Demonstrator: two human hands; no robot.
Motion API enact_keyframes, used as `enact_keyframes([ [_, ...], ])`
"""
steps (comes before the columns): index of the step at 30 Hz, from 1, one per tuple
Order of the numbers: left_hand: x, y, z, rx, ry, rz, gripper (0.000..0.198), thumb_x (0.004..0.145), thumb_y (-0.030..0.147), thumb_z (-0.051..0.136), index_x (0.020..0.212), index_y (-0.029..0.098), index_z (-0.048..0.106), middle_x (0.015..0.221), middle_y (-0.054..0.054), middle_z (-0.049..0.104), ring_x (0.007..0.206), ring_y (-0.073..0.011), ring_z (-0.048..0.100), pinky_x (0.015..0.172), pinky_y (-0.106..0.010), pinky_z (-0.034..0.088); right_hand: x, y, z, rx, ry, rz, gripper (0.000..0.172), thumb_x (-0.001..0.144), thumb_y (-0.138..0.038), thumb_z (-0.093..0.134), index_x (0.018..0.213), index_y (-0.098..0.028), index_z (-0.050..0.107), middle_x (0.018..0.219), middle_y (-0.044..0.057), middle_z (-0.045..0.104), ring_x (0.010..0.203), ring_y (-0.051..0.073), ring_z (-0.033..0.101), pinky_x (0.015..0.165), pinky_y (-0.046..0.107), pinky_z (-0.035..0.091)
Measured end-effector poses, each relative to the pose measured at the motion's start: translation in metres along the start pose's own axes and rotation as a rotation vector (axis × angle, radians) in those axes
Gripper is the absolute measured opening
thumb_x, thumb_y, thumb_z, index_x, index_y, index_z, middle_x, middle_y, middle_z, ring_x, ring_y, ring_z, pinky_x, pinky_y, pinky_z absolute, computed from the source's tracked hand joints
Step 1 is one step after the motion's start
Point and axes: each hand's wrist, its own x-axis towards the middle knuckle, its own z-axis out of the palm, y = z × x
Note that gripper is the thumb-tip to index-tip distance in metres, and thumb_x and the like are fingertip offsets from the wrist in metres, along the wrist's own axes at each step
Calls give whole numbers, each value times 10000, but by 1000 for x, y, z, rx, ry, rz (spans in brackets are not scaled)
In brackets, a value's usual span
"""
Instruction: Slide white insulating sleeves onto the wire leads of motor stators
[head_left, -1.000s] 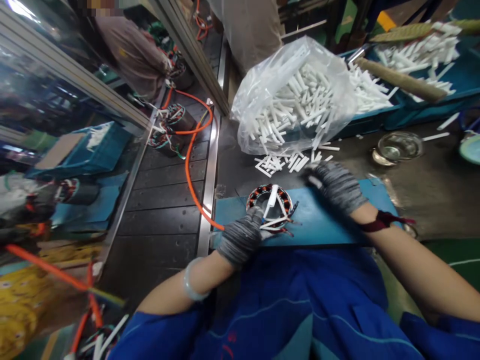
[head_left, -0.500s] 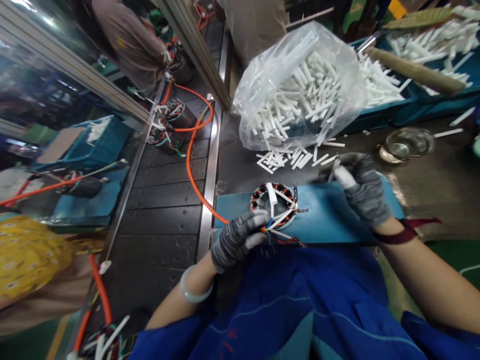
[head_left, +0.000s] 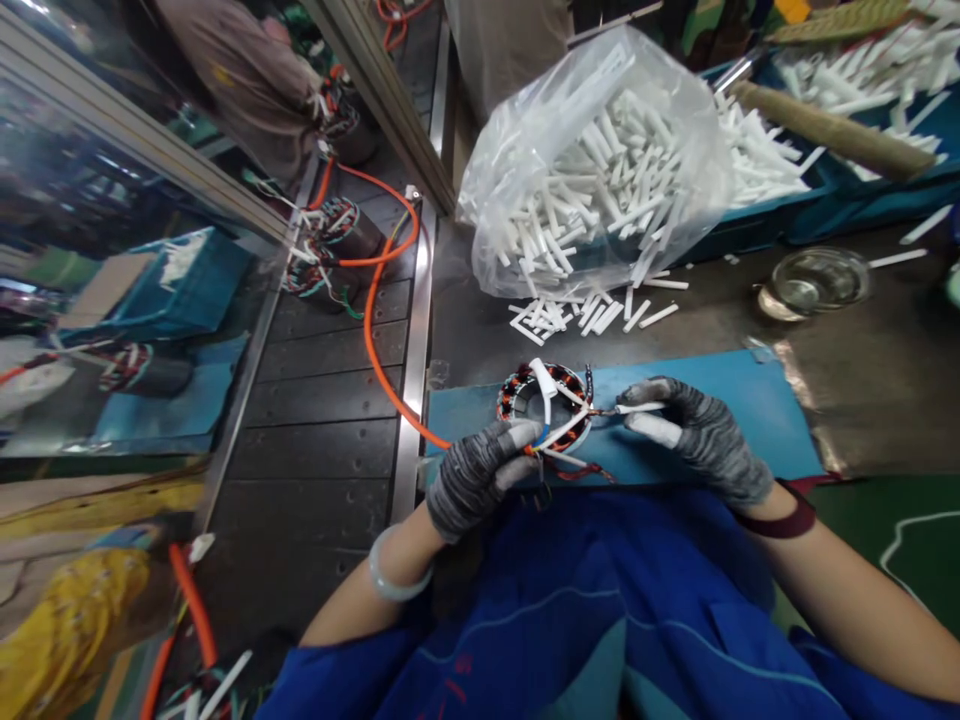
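Note:
A motor stator (head_left: 507, 402) with laced black and orange windings lies on the blue mat (head_left: 720, 385). My left hand (head_left: 478, 475), in a grey glove, is closed on the end of the orange cable (head_left: 386, 375), where thin wires fan out at the stator's near side. The gloved right hand (head_left: 701, 438) pinches a thin white sleeve (head_left: 641, 408) between thumb and fingers. Its left end meets the twisted wire end (head_left: 602, 411) right of the stator; whether the wire is inside cannot be made out. A wider white sleeve (head_left: 541, 377) sits on a lead over the stator.
Behind the mat are loose white sleeves (head_left: 600, 313) and a clear plastic bag (head_left: 491, 240) full of them. A glass bowl (head_left: 814, 285) stands at right. A wooden handle (head_left: 832, 130) lies across blue bins. Left runs a dark conveyor (head_left: 322, 400) with more stators; co-workers are beyond.
My right hand has come left and toward me from near the loose sleeves, bringing a thin white sleeve to the wire end. The left hand keeps its hold on the cable.

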Motion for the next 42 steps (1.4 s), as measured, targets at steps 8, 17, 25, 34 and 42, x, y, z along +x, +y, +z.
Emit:
enact_keyframes([
  [8, -1, -1, -6, 17, -21, -43, 321, 1020, 301, 530, 1287, 186, 666, 1184, -80, 758, 1078, -203, 735, 969, -289, 603, 19, -30, 17, -472, -258, -332, 317, 952, -424, 586, 1128, -239, 774, 881, 58, 768, 781, 200, 703, 760, 332, 542],
  [17, 19, -7, -7, 125, -282, -111, 359, 1018, 371, 534, 1304, 194, 662, 1237, -80, 737, 1129, -223, 714, 978, -342, 600, 20, -21, 12, -101, -327, 210, 406, 880, -568, 644, 804, -172, 689, 690, 6, 669, 593, 128, 566, 568, 263, 443],
  [25, 19, -10, -8, 96, -220, -28, 378, 1049, 363, 457, 1332, 183, 631, 1181, -75, 756, 1088, -201, 725, 956, -320, 606, 5, -12, 0, -414, -213, -155, 395, 911, -532, 648, 1169, -239, 711, 959, 49, 755, 860, 213, 691, 770, 340, 539],
  [34, 13, -17, -2, 69, -146, 54, 335, 1041, 305, 477, 1325, 208, 627, 1240, -64, 736, 1145, -184, 702, 999, -305, 580, 27, -38, 11, -121, -580, 279, 602, 971, -682, 412, 733, -203, 688, 473, -3, 581, 435, 121, 506, 519, 259, 448],
  [42, 9, -13, 2, 27, -159, -20, 333, 1035, 326, 497, 1317, 223, 641, 1227, -59, 743, 1126, -195, 714, 987, -321, 593, 32, -24, 6, -227, -435, 191, 675, 1007, -669, 295, 758, -191, 702, 503, 15, 590, 436, 125, 511, 519, 270, 452],
])
